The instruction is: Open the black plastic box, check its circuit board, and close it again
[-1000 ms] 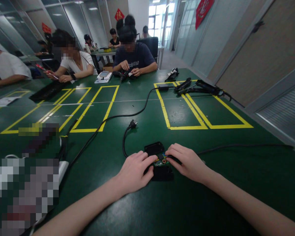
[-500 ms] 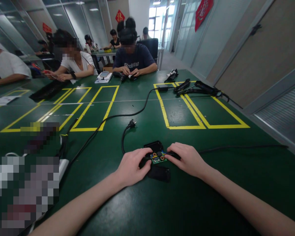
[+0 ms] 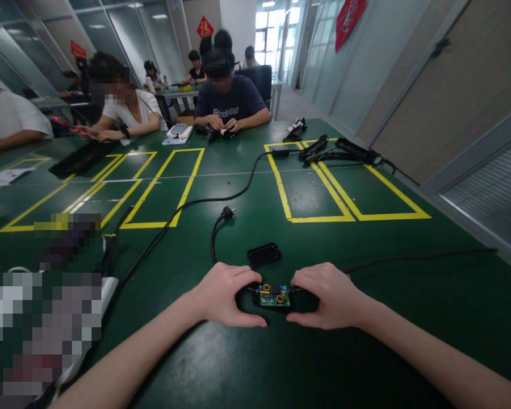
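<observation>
Circuit board sits face-up in its black case on the bench. The left hand and right hand are closed on opposite ends of the case, steadying it. A loose cover lies just beyond, leaving the board exposed.

Indoor, evenly bright. Main source: daylight from far windows, blown out to white; ceiling lights add fill and mirror in the glass partitions. Glossy green table carries a pale sheen near the lower edge, with no hard glare. Shadows soft and short, darkest under left hand and right hand. Opened adapter between them is sharp. Strong wide-angle distortion: right wall leans, yellow tape lines splay, forearms stretch towards the corners. Mosaic blocks cover the lower left.
</observation>
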Tool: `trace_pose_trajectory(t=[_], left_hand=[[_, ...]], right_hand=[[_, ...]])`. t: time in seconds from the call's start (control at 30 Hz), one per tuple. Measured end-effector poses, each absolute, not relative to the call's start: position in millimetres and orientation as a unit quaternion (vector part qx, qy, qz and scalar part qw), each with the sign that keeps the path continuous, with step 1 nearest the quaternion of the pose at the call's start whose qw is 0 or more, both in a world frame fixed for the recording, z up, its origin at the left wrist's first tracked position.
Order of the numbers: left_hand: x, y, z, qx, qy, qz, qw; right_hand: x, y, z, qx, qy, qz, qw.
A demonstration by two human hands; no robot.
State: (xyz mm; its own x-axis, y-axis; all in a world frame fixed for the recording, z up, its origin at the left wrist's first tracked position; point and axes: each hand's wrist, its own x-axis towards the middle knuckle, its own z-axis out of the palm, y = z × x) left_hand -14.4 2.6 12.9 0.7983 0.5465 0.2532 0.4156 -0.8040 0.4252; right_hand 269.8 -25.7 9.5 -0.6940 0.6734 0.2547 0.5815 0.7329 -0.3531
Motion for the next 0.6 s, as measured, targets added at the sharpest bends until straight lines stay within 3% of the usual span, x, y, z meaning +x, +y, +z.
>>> trace_pose_trajectory(t=[0.23, 0.6], left_hand=[[-11.5, 0.8, 4.0, 0.917, 0.318, 0.184, 0.159], [-8.9, 1.2, 9.0, 0.914, 0.308, 0.213, 0.153]], right_hand=[[265.7, -22.0, 7.0, -0.368, -0.912, 0.091, 0.155], [267.3, -13.9, 4.3, -0.358, -0.912, 0.074, 0.187]])
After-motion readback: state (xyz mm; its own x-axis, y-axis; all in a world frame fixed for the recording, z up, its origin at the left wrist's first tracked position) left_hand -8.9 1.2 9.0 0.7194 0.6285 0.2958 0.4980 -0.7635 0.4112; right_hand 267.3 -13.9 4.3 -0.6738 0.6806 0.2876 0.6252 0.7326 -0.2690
